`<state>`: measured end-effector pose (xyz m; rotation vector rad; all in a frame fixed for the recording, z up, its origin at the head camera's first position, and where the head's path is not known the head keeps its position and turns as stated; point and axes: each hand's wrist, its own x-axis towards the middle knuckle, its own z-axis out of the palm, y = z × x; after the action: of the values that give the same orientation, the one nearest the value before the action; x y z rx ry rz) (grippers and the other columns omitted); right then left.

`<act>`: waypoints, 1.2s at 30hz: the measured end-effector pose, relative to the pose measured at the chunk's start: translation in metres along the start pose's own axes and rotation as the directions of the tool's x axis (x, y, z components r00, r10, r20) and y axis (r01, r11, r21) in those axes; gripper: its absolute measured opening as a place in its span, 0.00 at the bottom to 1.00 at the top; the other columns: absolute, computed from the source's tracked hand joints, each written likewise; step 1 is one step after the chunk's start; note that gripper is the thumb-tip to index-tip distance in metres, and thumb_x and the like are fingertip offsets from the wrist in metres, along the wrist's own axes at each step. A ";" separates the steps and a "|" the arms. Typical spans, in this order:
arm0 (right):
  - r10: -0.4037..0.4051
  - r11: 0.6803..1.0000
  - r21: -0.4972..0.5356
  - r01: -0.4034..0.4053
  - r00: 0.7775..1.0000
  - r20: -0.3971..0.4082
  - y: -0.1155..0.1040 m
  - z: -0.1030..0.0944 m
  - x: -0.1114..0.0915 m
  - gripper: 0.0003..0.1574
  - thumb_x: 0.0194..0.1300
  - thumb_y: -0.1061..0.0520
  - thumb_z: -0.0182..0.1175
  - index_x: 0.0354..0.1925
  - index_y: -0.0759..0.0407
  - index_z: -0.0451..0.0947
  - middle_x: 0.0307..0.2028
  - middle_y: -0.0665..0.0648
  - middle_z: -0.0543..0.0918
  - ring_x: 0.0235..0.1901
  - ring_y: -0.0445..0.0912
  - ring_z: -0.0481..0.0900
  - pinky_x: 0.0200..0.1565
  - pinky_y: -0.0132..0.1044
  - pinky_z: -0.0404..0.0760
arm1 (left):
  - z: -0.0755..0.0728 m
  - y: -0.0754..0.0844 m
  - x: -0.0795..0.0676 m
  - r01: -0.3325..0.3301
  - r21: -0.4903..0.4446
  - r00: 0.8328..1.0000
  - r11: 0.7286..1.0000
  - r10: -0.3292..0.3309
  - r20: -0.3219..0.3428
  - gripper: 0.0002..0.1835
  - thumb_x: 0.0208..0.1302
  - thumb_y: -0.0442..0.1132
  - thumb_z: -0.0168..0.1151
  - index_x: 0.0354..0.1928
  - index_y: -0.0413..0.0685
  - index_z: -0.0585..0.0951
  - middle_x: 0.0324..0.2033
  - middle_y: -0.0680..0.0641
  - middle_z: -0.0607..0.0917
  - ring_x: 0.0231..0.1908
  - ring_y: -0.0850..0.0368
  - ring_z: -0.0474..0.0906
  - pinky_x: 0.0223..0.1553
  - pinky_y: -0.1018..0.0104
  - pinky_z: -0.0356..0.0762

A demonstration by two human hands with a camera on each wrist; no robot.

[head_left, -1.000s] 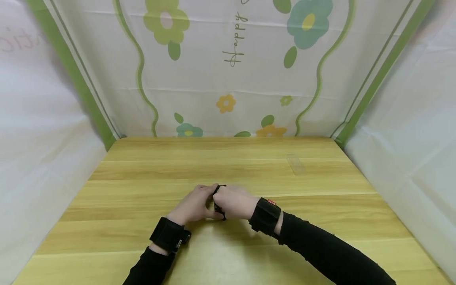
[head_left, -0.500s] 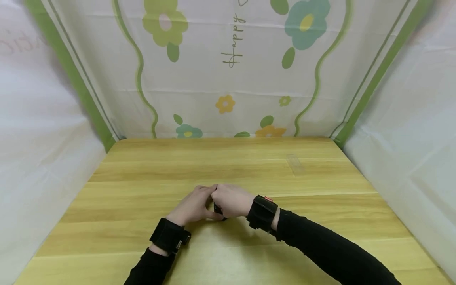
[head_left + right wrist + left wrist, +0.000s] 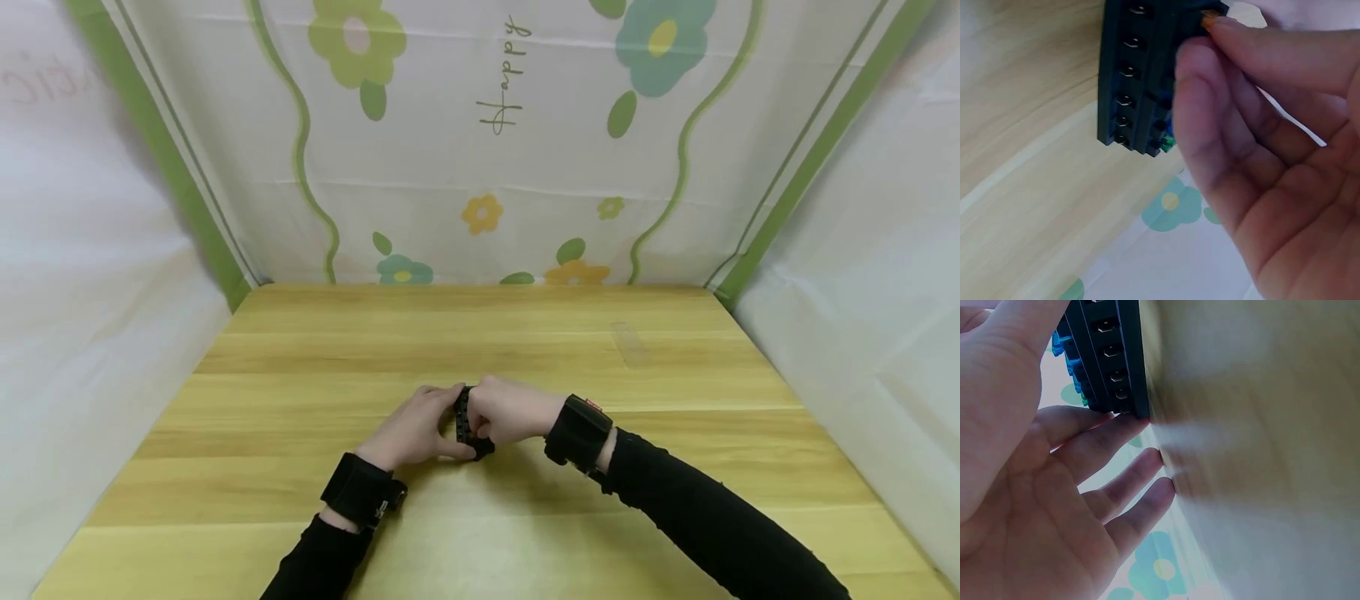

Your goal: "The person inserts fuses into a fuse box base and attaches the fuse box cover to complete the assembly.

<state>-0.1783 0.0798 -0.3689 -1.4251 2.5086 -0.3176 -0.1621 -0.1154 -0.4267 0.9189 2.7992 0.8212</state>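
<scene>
A black fuse block (image 3: 462,414) stands on the table between the hands. Its row of slots with metal contacts shows on the block's side (image 3: 1107,356) in the left wrist view. My left hand (image 3: 411,429) holds it by its ends, thumb at the near end and fingers at the far end. On its right side, my right hand (image 3: 517,410) pinches a small translucent orange piece, apparently a blade fuse (image 3: 1208,20), against the top of the block. Blue pieces (image 3: 1072,365) and a green piece (image 3: 1168,144) sit along the block. Most of the orange piece is hidden by fingers.
The wooden table (image 3: 337,342) carries a clear strip (image 3: 628,344) at the back right. Behind it hangs a white curtain (image 3: 427,158) with printed flowers, and white cloth (image 3: 862,317) closes both sides. Each wrist wears a black strap (image 3: 577,433).
The right hand has drawn slightly to the right, and more of the black fuse block shows than half a second ago. The left hand keeps its place. The head view has shifted a little.
</scene>
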 end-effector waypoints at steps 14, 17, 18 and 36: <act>0.019 0.962 -0.272 -0.033 0.998 -0.054 -0.015 0.005 0.004 0.28 0.57 0.62 0.64 0.12 0.48 0.58 0.12 0.44 0.50 0.17 0.38 0.51 0.20 0.27 0.53 | 0.003 0.001 0.001 -0.024 0.020 0.999 1.000 0.025 -0.022 0.50 0.48 0.63 0.70 0.71 0.52 0.63 0.59 0.48 0.74 0.59 0.46 0.66 0.57 0.59 0.65; 0.020 0.973 -0.228 -0.030 0.999 -0.046 -0.015 0.007 0.007 0.28 0.54 0.63 0.65 0.10 0.49 0.58 0.11 0.44 0.52 0.15 0.37 0.51 0.19 0.27 0.52 | 0.004 0.002 0.001 -0.033 0.029 0.999 0.999 0.034 -0.024 0.47 0.47 0.62 0.71 0.68 0.55 0.67 0.57 0.52 0.76 0.58 0.48 0.67 0.57 0.61 0.64; 0.021 0.977 -0.213 -0.029 0.999 -0.042 -0.016 0.007 0.008 0.28 0.53 0.63 0.65 0.10 0.49 0.58 0.11 0.44 0.52 0.15 0.37 0.52 0.19 0.27 0.52 | 0.005 0.002 0.001 -0.040 0.032 0.999 0.999 0.040 -0.026 0.45 0.46 0.62 0.71 0.67 0.56 0.69 0.56 0.53 0.76 0.57 0.49 0.67 0.58 0.62 0.63; -0.032 0.957 -0.291 0.004 0.995 -0.091 -0.020 0.009 0.011 0.15 0.54 0.58 0.69 0.18 0.52 0.73 0.14 0.43 0.64 0.19 0.37 0.63 0.26 0.26 0.62 | 0.002 0.003 0.000 -0.072 0.049 0.996 0.996 0.074 -0.055 0.44 0.48 0.61 0.71 0.67 0.52 0.70 0.55 0.52 0.77 0.56 0.49 0.70 0.59 0.62 0.62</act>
<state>-0.1642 0.0599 -0.3727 -1.5719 2.7097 -0.0179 -0.1606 -0.1127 -0.4268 1.0267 2.8607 0.8066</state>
